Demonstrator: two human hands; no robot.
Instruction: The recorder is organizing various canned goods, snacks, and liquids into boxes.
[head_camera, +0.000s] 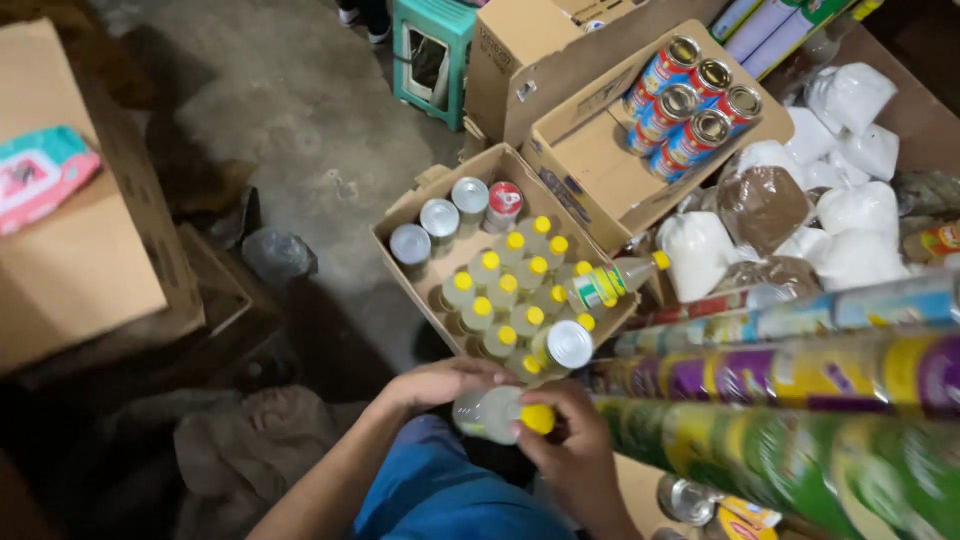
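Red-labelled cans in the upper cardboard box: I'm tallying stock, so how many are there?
6 red-labelled cans, lying on their sides in two stacked rows at the right end of the upper cardboard box. More could be hidden beneath or behind them.

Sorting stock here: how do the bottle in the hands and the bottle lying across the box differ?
The held bottle lies in both hands, clear of the box; the lying bottle rests on the box's far corner. The held bottle shows no label from here; the lying one shows a yellow-green label. Both are clear with yellow caps.
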